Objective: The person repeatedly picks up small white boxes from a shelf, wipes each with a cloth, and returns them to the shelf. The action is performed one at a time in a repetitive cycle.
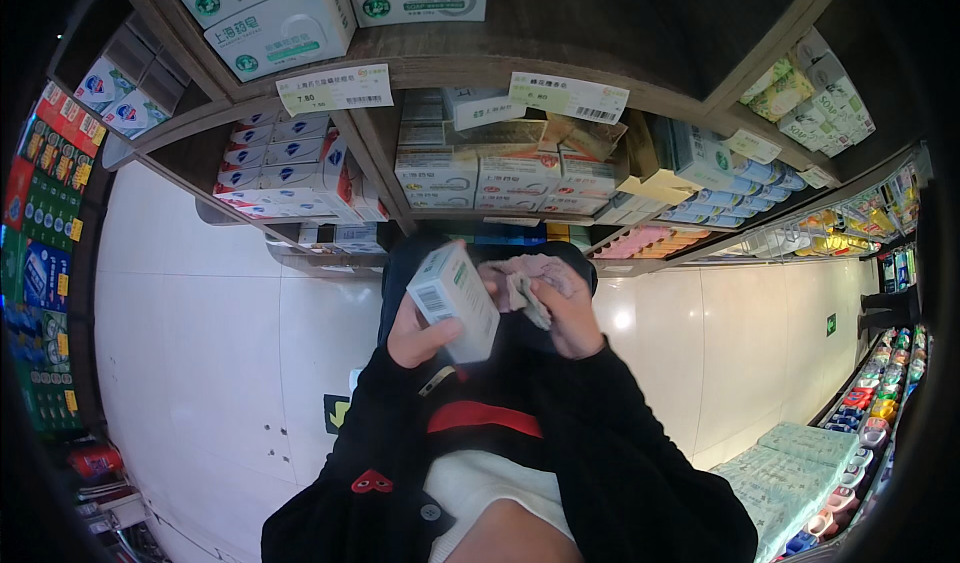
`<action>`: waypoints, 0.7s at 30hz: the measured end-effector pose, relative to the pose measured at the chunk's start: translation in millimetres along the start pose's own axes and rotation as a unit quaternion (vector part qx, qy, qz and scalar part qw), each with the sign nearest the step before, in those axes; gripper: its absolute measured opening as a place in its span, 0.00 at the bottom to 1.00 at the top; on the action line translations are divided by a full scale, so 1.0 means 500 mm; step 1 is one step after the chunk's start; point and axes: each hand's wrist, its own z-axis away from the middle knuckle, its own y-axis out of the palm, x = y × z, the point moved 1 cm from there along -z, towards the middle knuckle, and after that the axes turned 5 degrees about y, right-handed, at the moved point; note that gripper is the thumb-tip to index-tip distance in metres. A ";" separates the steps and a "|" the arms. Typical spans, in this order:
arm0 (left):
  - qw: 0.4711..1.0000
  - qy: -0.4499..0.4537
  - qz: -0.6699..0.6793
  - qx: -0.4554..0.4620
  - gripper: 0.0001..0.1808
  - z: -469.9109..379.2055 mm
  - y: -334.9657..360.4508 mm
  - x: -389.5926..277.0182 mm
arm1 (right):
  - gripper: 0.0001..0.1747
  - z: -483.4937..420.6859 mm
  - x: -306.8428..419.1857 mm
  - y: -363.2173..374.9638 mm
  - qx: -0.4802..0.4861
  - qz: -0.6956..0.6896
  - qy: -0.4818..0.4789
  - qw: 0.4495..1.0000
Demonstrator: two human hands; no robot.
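Note:
A white soap carton (469,312) with green print and a barcode is gripped in my left hand (420,336), tilted in front of my knees. To its right, my right hand (574,312) holds a crumpled pinkish cloth (529,282), bunched between thumb and fingers. The cloth is close to the carton's right side; whether they touch I cannot tell. Beyond both hands, a wooden shelf compartment holds stacked white soap boxes (517,180) with grey, red and yellow print.
The wooden shelf edge (450,68) with price tags (334,89) crosses above my hands. An opened cardboard box (652,165) stands among the soaps. Wrapped pale-green packs (795,480) lie on the floor at right. Further right, a person's dark-clothed legs (889,312) show.

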 end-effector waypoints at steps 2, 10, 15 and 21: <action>0.990 0.066 -0.122 -0.012 0.50 -0.011 0.012 0.012 | 0.13 0.000 -0.050 0.024 -0.007 -0.083 0.035 0.996; 0.914 0.162 -0.371 -0.014 0.46 -0.014 0.009 0.032 | 0.24 0.053 -0.098 0.018 0.070 -0.417 0.329 0.845; 0.916 0.137 -0.340 -0.160 0.38 -0.043 -0.041 0.004 | 0.28 0.069 -0.080 -0.012 0.157 -0.378 0.302 0.861; 0.989 0.028 0.110 -0.098 0.27 -0.044 -0.027 -0.073 | 0.29 0.074 -0.065 -0.078 0.072 -0.472 0.242 0.845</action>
